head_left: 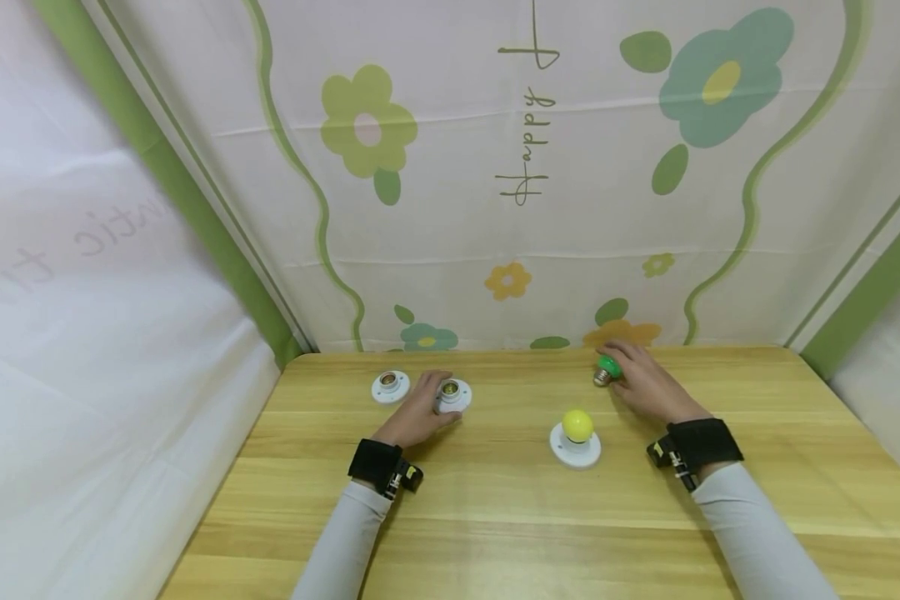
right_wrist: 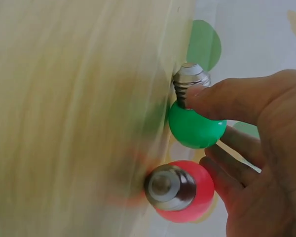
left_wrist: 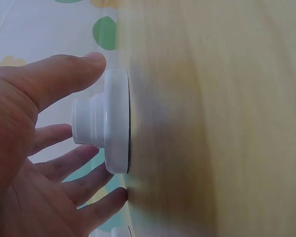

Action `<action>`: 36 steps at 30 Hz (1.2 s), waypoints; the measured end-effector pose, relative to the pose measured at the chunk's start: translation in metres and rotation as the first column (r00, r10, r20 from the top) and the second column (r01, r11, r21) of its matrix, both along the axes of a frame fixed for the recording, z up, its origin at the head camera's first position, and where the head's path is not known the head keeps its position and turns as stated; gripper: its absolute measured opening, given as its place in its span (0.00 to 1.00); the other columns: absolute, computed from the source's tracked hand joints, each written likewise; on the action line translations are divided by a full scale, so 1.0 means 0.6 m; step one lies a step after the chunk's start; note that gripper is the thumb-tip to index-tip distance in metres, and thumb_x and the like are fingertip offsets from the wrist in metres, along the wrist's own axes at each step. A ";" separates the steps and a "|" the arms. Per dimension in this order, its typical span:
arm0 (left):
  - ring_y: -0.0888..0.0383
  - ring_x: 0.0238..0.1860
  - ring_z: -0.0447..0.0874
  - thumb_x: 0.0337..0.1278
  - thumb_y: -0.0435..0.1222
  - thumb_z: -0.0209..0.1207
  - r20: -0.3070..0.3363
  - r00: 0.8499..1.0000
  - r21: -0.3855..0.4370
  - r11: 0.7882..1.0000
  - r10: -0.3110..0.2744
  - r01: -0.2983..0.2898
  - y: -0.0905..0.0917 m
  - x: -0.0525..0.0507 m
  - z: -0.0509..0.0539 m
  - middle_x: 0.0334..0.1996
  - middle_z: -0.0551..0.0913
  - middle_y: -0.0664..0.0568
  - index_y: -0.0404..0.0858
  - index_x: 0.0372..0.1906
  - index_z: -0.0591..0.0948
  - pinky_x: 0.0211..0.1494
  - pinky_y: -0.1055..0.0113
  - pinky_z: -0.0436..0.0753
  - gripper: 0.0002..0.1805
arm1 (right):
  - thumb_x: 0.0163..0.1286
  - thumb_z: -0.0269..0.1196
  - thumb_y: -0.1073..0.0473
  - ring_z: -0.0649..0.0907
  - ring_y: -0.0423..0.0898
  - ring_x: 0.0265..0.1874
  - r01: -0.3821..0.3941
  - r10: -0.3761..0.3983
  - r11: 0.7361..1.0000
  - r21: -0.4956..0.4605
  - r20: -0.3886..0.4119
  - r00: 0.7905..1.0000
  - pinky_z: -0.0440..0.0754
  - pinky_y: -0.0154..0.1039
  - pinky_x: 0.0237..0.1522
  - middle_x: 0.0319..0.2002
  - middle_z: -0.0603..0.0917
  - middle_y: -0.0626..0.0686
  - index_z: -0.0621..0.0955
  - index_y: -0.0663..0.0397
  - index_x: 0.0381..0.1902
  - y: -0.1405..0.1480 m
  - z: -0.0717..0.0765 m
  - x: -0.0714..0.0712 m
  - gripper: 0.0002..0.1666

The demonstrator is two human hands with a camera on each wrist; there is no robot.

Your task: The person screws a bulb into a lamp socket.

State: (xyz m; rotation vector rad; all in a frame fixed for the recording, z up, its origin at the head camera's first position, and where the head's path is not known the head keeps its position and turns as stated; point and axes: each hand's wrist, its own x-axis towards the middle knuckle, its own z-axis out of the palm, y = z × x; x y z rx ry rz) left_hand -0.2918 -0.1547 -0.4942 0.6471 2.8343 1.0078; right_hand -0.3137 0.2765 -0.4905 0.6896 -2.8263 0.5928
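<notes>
My left hand spans a white round lamp holder, thumb and fingers at opposite sides of its base, which sits flat on the table; its side profile faces the left wrist view. At the right, my right hand grips a green light bulb, with the thumb over its metal screw base in the right wrist view. Beside my fingers there, a red bulb lies on its side; the hand hides it in the head view. A yellow bulb stands upright in another white lamp holder between the hands.
Left of my left hand stands a third lamp holder with its socket facing up and no bulb in it. A flower-patterned curtain rises behind the wooden table's back edge, and more fabric hangs at the left.
</notes>
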 end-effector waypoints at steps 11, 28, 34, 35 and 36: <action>0.39 0.77 0.67 0.70 0.38 0.69 0.030 0.999 -0.035 0.999 -0.015 0.016 0.000 0.001 0.003 0.77 0.67 0.34 0.31 0.80 0.63 0.79 0.44 0.71 0.41 | 0.68 0.68 0.73 0.69 0.74 0.73 0.005 -0.006 1.000 0.023 0.012 1.000 0.71 0.72 0.71 0.75 0.68 0.72 0.70 0.66 0.76 0.000 -0.004 0.001 0.39; 0.37 0.75 0.68 0.66 0.41 0.73 0.028 0.999 -0.072 0.997 0.023 -0.021 -0.002 0.000 -0.001 0.74 0.71 0.34 0.31 0.79 0.64 0.78 0.43 0.71 0.45 | 0.69 0.67 0.74 0.70 0.73 0.72 -0.009 0.010 0.999 0.033 -0.027 1.000 0.73 0.70 0.70 0.74 0.70 0.71 0.74 0.65 0.73 0.000 -0.006 0.004 0.35; 0.39 0.72 0.71 0.65 0.41 0.73 0.037 0.999 -0.076 0.997 0.030 -0.027 -0.002 0.000 -0.001 0.73 0.70 0.34 0.32 0.78 0.66 0.76 0.44 0.74 0.43 | 0.70 0.66 0.74 0.69 0.73 0.72 -0.024 0.025 0.999 0.026 -0.043 0.999 0.71 0.70 0.72 0.74 0.70 0.71 0.76 0.64 0.71 -0.001 -0.005 0.005 0.32; 0.39 0.71 0.72 0.65 0.41 0.73 0.037 0.999 -0.070 0.997 0.029 -0.026 -0.002 0.000 -0.001 0.72 0.70 0.34 0.32 0.78 0.67 0.75 0.44 0.75 0.43 | 0.70 0.67 0.74 0.69 0.73 0.73 -0.026 0.027 0.999 0.025 -0.048 0.998 0.71 0.70 0.72 0.74 0.70 0.71 0.76 0.64 0.71 0.000 -0.004 0.005 0.32; 0.40 0.70 0.73 0.65 0.41 0.73 0.040 0.999 -0.067 0.997 0.030 -0.027 -0.002 0.000 -0.001 0.72 0.70 0.34 0.32 0.77 0.67 0.74 0.45 0.76 0.42 | 0.70 0.67 0.74 0.69 0.73 0.73 -0.027 0.028 0.999 0.025 -0.052 0.998 0.71 0.70 0.72 0.73 0.71 0.71 0.76 0.63 0.71 0.000 -0.005 0.004 0.32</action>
